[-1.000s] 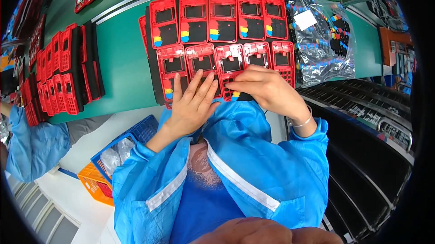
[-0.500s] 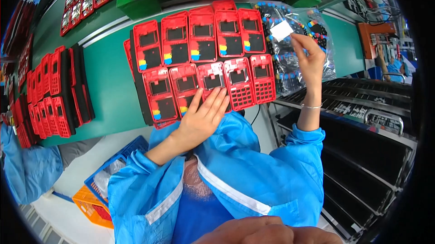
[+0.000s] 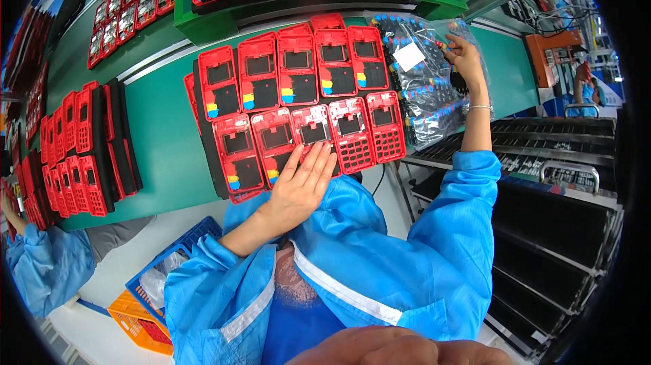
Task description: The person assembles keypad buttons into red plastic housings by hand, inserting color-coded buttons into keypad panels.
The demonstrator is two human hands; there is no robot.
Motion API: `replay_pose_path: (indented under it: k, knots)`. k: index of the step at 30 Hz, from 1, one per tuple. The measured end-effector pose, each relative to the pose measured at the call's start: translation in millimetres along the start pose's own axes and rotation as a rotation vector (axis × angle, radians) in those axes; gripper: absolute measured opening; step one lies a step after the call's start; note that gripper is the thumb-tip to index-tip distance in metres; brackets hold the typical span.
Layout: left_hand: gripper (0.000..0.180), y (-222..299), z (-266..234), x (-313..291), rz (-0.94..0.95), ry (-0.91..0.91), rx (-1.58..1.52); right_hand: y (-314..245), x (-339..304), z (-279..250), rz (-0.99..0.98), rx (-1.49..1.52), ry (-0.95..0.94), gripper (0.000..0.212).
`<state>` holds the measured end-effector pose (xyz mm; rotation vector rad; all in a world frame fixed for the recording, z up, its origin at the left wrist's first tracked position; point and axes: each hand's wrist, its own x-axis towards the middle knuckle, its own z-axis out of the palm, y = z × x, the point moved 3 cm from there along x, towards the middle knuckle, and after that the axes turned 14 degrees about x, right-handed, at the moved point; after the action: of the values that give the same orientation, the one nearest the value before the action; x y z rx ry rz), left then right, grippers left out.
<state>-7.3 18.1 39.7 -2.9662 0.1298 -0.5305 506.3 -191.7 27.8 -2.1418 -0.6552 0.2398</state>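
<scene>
Red handheld-device casings [image 3: 297,60] lie face-in in two rows on a black tray in front of me. Most have a screen window and blue and yellow pieces at one side; the two right casings of the near row have black keypads [image 3: 388,143] in their key openings. My left hand [image 3: 302,178] rests flat, fingers stretched, over the lower part of the near row's middle casing. To the right lies a clear plastic bag [image 3: 424,110] of black keypads with coloured keys. My right hand [image 3: 466,63] is over its far right part, fingers curled together; what they pinch is too small to make out.
A white label [image 3: 409,57] lies on the bag. More red casings stand stacked at the left [image 3: 71,121] and on a green raised shelf [image 3: 203,22] beyond. A black rack [image 3: 542,222] stands at the right, crates [image 3: 146,324] below left. Another person's blue sleeve [image 3: 51,266] shows at left.
My right hand has moved from beside the white label to the right, toward the bag's far side. My left hand stays on the same casing. The view has shifted slightly.
</scene>
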Motion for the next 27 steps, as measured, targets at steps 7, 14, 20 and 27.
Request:
replay_pose_path:
  k: [7, 14, 20, 27]
  knots:
    - [0.051, 5.2, -3.5, 7.8, -0.073, -0.002, -0.034, -17.4, 0.2, 15.1, -0.129, -0.275, -0.062, 0.040]
    - [0.051, 4.5, 2.9, 4.5, -0.016, 0.007, -0.031, 1.9, 1.4, 7.1, -0.027, -0.266, 0.059, 0.040]
    - [0.051, 4.2, -0.6, 3.8, -0.029, -0.061, -0.016, -7.0, 7.7, 14.1, 0.053, -0.306, 0.016, 0.037]
    - [0.051, 4.3, -0.2, 0.9, 0.000, -0.067, 0.030, -12.1, 11.4, 19.8, 0.044, -0.320, 0.006, 0.032]
